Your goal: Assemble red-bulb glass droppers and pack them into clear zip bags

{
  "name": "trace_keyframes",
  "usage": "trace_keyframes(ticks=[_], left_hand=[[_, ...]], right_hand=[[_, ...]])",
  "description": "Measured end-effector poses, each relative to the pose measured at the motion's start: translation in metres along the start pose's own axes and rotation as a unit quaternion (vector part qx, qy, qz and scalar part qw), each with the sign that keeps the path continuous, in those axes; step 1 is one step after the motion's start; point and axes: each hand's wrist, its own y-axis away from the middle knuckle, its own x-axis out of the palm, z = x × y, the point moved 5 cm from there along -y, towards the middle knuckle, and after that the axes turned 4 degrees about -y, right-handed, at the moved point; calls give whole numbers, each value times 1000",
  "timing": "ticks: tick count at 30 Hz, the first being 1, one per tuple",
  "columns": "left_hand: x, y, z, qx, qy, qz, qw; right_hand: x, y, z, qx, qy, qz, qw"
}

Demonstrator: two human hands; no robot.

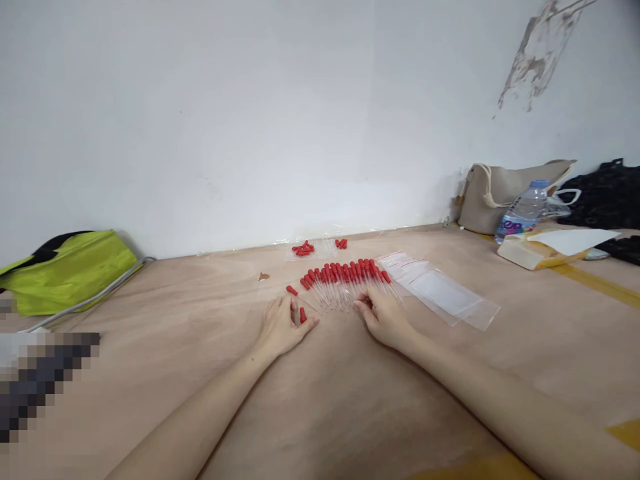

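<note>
**Two hands at a fan of red-capped droppers**

The person's left hand (281, 327) is at the near left of a fan of droppers (346, 272) spread on the brown counter (200, 373). Its thumb and fingers are slightly apart, with a red bulb (303, 315) showing in the narrow gap between them; whether they grip it cannot be told. The right hand (385, 319) is at the right part of the fan, thumb and fingertips drawn close together; whether anything is pinched there is too small to tell.

The droppers lie side by side, red bulbs toward the wall (280, 133) and clear stems toward the person. A single dropper (293, 291) lies at the fan's left end, angled outward. Just right of the fan, clear bags (440, 293) overlap in a slanting row. Behind it, near the wall, lie more red bulbs (303, 249) in clear plastic.

Farther right stand a beige bag (493, 193) and a bottle (523, 210) with a blue cap. A yellow-green bag (75, 273) lies well apart at the left.
</note>
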Motion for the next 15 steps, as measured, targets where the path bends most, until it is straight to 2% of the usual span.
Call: trace_keyframes(ticks=[7, 15], left_hand=[[0, 2, 7, 24, 35, 16, 999], [-4, 12, -16, 124, 161, 20, 979]], right_hand=[[5, 6, 11, -93, 33, 20, 995], [4, 9, 23, -99, 6, 60, 993]])
